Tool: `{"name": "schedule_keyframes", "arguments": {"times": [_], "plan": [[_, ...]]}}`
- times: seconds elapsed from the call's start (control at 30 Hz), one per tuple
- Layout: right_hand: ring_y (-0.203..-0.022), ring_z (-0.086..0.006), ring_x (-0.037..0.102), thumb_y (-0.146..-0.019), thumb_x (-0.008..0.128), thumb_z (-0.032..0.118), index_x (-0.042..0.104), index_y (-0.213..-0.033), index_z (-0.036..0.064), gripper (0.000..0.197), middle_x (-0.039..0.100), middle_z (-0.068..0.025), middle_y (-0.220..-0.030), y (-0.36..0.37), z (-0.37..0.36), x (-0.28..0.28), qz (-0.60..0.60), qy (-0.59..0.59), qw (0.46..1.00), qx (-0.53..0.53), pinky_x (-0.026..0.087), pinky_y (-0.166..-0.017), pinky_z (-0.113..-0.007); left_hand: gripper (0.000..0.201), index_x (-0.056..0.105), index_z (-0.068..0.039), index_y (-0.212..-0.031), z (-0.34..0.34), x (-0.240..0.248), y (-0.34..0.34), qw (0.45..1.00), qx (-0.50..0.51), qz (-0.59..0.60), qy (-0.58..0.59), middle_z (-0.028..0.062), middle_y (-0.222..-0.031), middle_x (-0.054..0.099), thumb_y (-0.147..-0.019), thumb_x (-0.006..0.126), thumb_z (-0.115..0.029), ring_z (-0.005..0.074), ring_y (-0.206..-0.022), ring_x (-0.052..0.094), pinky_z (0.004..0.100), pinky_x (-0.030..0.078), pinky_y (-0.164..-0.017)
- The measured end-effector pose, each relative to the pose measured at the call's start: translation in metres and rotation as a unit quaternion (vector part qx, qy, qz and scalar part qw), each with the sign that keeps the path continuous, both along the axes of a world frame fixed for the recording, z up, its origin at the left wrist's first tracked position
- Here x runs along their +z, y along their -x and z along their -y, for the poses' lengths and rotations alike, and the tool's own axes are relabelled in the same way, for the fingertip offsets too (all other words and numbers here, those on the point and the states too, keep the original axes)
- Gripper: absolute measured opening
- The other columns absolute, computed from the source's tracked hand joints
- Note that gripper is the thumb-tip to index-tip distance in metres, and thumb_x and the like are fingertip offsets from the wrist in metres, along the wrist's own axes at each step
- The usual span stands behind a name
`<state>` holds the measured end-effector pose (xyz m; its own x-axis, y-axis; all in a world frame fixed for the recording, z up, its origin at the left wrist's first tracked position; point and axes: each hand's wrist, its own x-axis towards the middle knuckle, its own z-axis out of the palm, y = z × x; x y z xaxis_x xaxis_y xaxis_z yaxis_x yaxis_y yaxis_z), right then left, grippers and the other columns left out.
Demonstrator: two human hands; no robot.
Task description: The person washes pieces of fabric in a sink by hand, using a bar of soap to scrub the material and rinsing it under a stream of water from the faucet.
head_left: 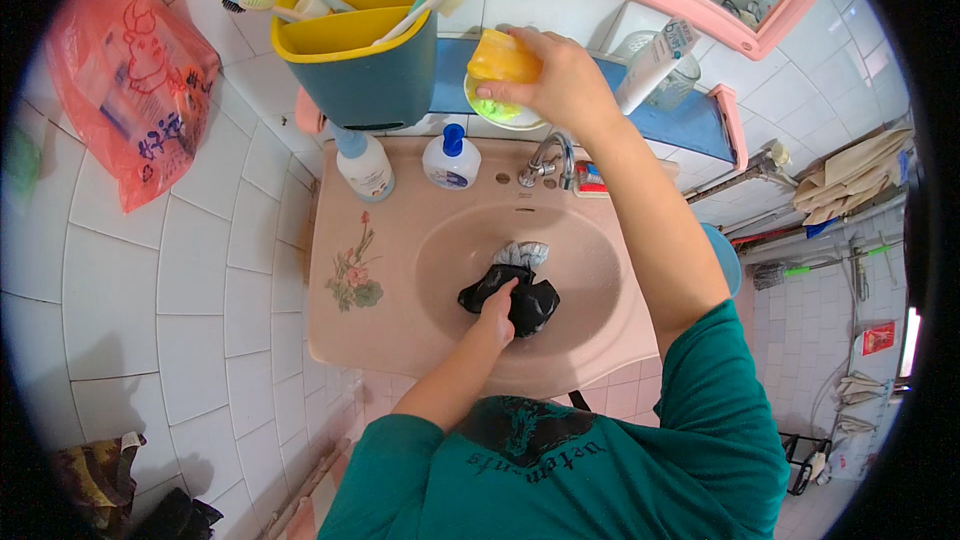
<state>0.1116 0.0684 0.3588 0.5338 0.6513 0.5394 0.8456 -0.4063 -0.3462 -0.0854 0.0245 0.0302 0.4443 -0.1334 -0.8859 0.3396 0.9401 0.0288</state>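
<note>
In the pink sink basin (590,275), my left hand (497,314) is closed on a wet-looking black cloth (535,308), its fingers partly hidden in the folds. A crumpled pale grey cloth (522,253) lies just behind the black one. Up at the blue shelf, my right hand (568,83) grips a yellow bar of soap (503,58), thumb on the near side. Directly under the soap sits a small white dish (520,124) with something bright green (493,108) in it. The faucet (545,162) stands between my two hands.
Two pump bottles, one pale blue-topped (366,165) and one dark blue-topped (451,158), stand on the sink's back left. A toothbrush holder (362,80) rises above them. A white tube (655,65) and a glass (680,83) are right on the shelf (665,128). A red bag (130,90) hangs left.
</note>
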Motion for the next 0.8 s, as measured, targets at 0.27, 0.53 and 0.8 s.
{"name": "schedule_keyframes", "arguments": {"times": [0.27,0.53,0.8], "plan": [[-0.103,-0.0349,0.057,-0.066,0.078,0.041,0.058,-0.118,0.0038,0.067,0.059,-0.0189,-0.113,0.013,0.015,0.010,0.080,-0.064,0.995,0.003,0.046,-0.090,-0.041,0.027,0.061,-0.005,-0.109,0.002,-0.008,-0.005,1.000,0.007,0.016,-0.001,0.0125,-0.104,0.066,-0.091,0.054,-0.024,0.0296,-0.094,0.064,0.0442,0.050,-0.089],[-0.108,-0.0339,0.052,-0.074,0.075,0.023,0.058,-0.118,0.0081,0.050,0.054,-0.0165,-0.120,0.030,0.055,-0.022,0.091,-0.143,0.986,0.003,0.043,-0.093,-0.040,0.033,0.061,-0.007,-0.111,-0.006,-0.012,-0.003,0.990,0.055,0.110,0.063,0.0075,-0.112,0.065,-0.088,0.058,-0.031,0.0240,-0.097,0.063,0.0389,0.048,-0.091],[-0.103,-0.0346,0.054,-0.071,0.076,0.025,0.058,-0.121,0.0136,0.055,0.057,-0.0170,-0.113,0.017,0.042,-0.004,0.050,-0.026,0.993,0.105,0.044,-0.091,-0.041,0.033,0.056,-0.001,-0.114,-0.002,0.004,-0.005,0.995,0.038,0.083,0.043,0.0146,-0.112,0.063,-0.096,0.040,-0.023,0.0300,-0.103,0.061,0.0440,0.046,-0.095]]}}
